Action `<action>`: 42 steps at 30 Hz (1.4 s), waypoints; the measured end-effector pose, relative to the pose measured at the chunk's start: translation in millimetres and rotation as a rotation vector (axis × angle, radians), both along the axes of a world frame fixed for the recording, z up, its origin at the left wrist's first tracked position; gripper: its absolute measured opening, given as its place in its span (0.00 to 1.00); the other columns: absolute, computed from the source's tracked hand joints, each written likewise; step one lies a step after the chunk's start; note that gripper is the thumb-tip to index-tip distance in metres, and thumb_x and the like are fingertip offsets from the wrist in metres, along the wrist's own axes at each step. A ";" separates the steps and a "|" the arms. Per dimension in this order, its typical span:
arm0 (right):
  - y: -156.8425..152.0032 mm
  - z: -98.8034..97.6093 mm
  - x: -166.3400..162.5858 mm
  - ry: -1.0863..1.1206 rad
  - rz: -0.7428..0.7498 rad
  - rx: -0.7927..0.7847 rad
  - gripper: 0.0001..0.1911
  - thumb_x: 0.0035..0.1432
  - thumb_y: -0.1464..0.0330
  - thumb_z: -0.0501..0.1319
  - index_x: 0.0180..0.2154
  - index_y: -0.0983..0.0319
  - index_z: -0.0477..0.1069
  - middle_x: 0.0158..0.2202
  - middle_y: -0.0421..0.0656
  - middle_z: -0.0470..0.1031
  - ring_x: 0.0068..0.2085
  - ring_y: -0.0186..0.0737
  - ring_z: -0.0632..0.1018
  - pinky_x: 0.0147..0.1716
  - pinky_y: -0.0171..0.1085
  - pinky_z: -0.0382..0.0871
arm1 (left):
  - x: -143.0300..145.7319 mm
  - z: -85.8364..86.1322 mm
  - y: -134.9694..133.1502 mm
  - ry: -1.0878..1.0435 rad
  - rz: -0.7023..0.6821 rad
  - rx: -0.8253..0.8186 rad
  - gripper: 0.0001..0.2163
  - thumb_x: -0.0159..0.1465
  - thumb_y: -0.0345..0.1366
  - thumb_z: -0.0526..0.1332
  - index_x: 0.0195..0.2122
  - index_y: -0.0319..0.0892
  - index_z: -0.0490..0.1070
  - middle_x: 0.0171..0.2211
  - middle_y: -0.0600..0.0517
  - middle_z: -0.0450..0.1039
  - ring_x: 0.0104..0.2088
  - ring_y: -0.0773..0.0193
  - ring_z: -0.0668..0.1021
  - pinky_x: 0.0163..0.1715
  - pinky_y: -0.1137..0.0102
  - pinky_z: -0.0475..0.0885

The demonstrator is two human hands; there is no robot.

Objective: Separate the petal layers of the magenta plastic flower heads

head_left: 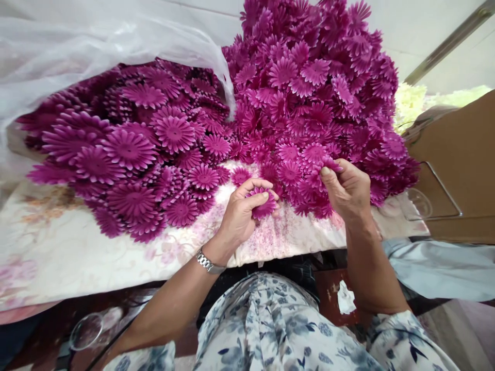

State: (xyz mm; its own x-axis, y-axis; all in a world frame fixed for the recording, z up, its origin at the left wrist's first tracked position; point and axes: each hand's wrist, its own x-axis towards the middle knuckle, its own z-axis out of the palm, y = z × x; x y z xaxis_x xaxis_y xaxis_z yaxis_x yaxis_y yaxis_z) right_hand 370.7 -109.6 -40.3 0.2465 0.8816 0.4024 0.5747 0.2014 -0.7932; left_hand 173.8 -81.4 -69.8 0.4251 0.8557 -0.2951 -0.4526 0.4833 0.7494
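Observation:
Between the thumb and fingers of my left hand is a purple artificial flower head, held above the front of the table. My right hand pinches another purple flower piece, seen nearly edge-on, close to the right heap. That heap of loose purple flower heads rises high behind both hands. To the left, stacked flower heads spill from a clear plastic bag. A single flower head lies just beyond my left fingers.
A floral tablecloth covers the table, its front edge near my body. At the right stands a cardboard box with a wire handle, and pale yellow flowers behind it. Crumpled white paper lies below the table edge.

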 end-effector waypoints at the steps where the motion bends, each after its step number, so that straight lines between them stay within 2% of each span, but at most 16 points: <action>1: 0.2 -0.4 -1.7 -0.018 0.013 -0.012 0.15 0.59 0.60 0.58 0.25 0.61 0.63 0.19 0.33 0.56 0.20 0.25 0.57 0.18 0.30 0.48 | 0.0 -0.5 0.2 -0.002 0.005 0.009 0.09 0.50 0.32 0.66 0.32 0.39 0.71 0.25 0.53 0.76 0.22 0.67 0.77 0.22 0.72 0.73; 5: 0.4 -1.5 -12.1 -0.152 0.050 -0.057 0.17 0.60 0.59 0.56 0.24 0.61 0.59 0.19 0.33 0.54 0.21 0.26 0.57 0.21 0.31 0.50 | 0.6 -1.4 -0.3 -0.013 0.007 0.045 0.09 0.51 0.36 0.68 0.27 0.39 0.70 0.23 0.54 0.74 0.20 0.71 0.74 0.18 0.77 0.69; 9: -0.1 -0.8 -26.3 -0.412 0.096 0.053 0.20 0.61 0.61 0.56 0.20 0.60 0.52 0.18 0.33 0.52 0.21 0.27 0.56 0.22 0.32 0.49 | 1.3 -1.3 -2.0 -0.040 -0.007 0.076 0.10 0.51 0.37 0.69 0.28 0.40 0.71 0.23 0.55 0.74 0.21 0.72 0.74 0.21 0.77 0.69; 13: -0.1 -1.5 -37.0 -0.599 0.221 0.151 0.15 0.61 0.66 0.55 0.23 0.60 0.56 0.21 0.36 0.59 0.24 0.29 0.62 0.25 0.32 0.55 | 2.1 -3.6 -3.1 0.027 0.038 0.196 0.10 0.48 0.37 0.71 0.30 0.41 0.74 0.23 0.57 0.72 0.21 0.74 0.72 0.22 0.78 0.67; 17: -0.2 -1.9 -39.9 -0.628 0.293 0.161 0.15 0.62 0.64 0.55 0.24 0.60 0.57 0.21 0.36 0.60 0.25 0.30 0.63 0.26 0.32 0.55 | 1.9 -5.7 -3.1 0.142 0.123 0.312 0.07 0.51 0.35 0.69 0.22 0.39 0.73 0.18 0.58 0.67 0.18 0.76 0.66 0.18 0.79 0.61; 23: -6.7 7.5 -26.4 -0.534 0.293 0.012 0.22 0.60 0.57 0.57 0.20 0.61 0.57 0.18 0.34 0.57 0.21 0.27 0.58 0.21 0.31 0.51 | -2.1 -4.8 1.7 0.142 0.198 0.247 0.06 0.50 0.31 0.66 0.20 0.39 0.69 0.18 0.59 0.64 0.18 0.77 0.64 0.18 0.79 0.58; 25: -6.0 12.2 -10.4 -0.530 0.182 -0.006 0.21 0.59 0.56 0.57 0.20 0.61 0.60 0.17 0.35 0.59 0.20 0.27 0.59 0.21 0.31 0.52 | -2.6 -4.6 4.0 0.130 0.247 0.205 0.06 0.49 0.30 0.66 0.19 0.39 0.69 0.17 0.59 0.64 0.18 0.77 0.64 0.18 0.80 0.58; 27: -1.8 15.9 10.2 -0.619 -0.065 0.024 0.19 0.58 0.55 0.59 0.23 0.61 0.65 0.19 0.38 0.64 0.22 0.30 0.63 0.23 0.33 0.56 | -2.1 -4.2 5.1 0.125 0.259 0.187 0.06 0.49 0.31 0.66 0.19 0.39 0.69 0.17 0.59 0.64 0.18 0.78 0.64 0.18 0.80 0.58; 29: 4.1 17.5 27.6 -0.773 -0.289 0.046 0.15 0.57 0.55 0.60 0.30 0.61 0.71 0.28 0.46 0.73 0.30 0.39 0.71 0.31 0.39 0.64 | -1.2 -3.5 4.9 0.120 0.242 0.192 0.06 0.49 0.31 0.66 0.20 0.39 0.69 0.17 0.59 0.64 0.18 0.78 0.64 0.18 0.81 0.59; 31: 8.1 16.6 32.4 -0.875 -0.340 0.066 0.18 0.56 0.56 0.60 0.43 0.62 0.72 0.41 0.53 0.75 0.43 0.51 0.74 0.44 0.49 0.66 | -0.9 -2.8 3.8 0.107 0.227 0.193 0.06 0.49 0.31 0.67 0.20 0.39 0.70 0.17 0.59 0.65 0.18 0.77 0.65 0.18 0.81 0.60; 32: 8.5 15.4 28.4 -0.878 -0.297 0.092 0.21 0.56 0.58 0.61 0.48 0.62 0.70 0.46 0.54 0.74 0.48 0.54 0.73 0.48 0.52 0.64 | -1.0 -2.6 3.0 0.096 0.208 0.191 0.07 0.50 0.32 0.67 0.21 0.39 0.70 0.18 0.58 0.66 0.18 0.77 0.66 0.18 0.80 0.61; 34: 6.2 12.1 9.0 -0.802 -0.099 0.144 0.25 0.56 0.61 0.62 0.54 0.62 0.66 0.51 0.54 0.71 0.52 0.53 0.71 0.51 0.53 0.65 | -2.0 -2.3 1.3 0.075 0.143 0.205 0.07 0.51 0.35 0.68 0.22 0.40 0.71 0.19 0.57 0.68 0.19 0.75 0.68 0.19 0.79 0.63; 36: 2.3 8.5 -17.3 -0.696 0.200 0.144 0.23 0.57 0.66 0.60 0.55 0.62 0.65 0.53 0.52 0.70 0.55 0.48 0.71 0.52 0.49 0.69 | -3.5 -2.0 -0.3 0.065 0.064 0.243 0.08 0.51 0.37 0.68 0.23 0.40 0.71 0.20 0.57 0.69 0.19 0.74 0.69 0.19 0.78 0.64; 38: 0.7 5.9 -37.7 -0.631 0.420 0.144 0.15 0.59 0.70 0.57 0.49 0.62 0.69 0.50 0.50 0.73 0.51 0.42 0.74 0.48 0.42 0.72 | -4.8 -1.6 -1.2 0.068 0.035 0.271 0.09 0.50 0.38 0.69 0.23 0.40 0.72 0.20 0.57 0.68 0.19 0.75 0.67 0.19 0.78 0.64; 40: 3.0 5.7 -42.7 -0.625 0.449 0.191 0.07 0.60 0.72 0.57 0.40 0.62 0.71 0.39 0.45 0.77 0.41 0.36 0.77 0.40 0.36 0.73 | -5.2 -1.3 -0.8 0.057 0.040 0.241 0.09 0.49 0.38 0.70 0.25 0.40 0.73 0.20 0.57 0.69 0.19 0.75 0.68 0.19 0.78 0.64; 42: 8.5 8.7 -30.4 -0.691 0.298 0.259 0.04 0.59 0.72 0.58 0.34 0.62 0.71 0.30 0.42 0.76 0.33 0.34 0.76 0.33 0.34 0.71 | -4.0 -1.6 0.8 0.019 0.046 0.150 0.10 0.49 0.39 0.70 0.27 0.40 0.73 0.21 0.56 0.71 0.20 0.73 0.71 0.19 0.77 0.65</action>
State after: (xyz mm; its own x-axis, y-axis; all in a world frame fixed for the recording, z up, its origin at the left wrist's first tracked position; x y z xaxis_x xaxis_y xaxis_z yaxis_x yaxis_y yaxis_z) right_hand 340.3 -101.1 -31.6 -0.3654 0.7287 0.5792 0.8126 0.5532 -0.1833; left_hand 169.7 -80.6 -71.3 0.3797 0.9093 -0.1705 -0.4566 0.3444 0.8203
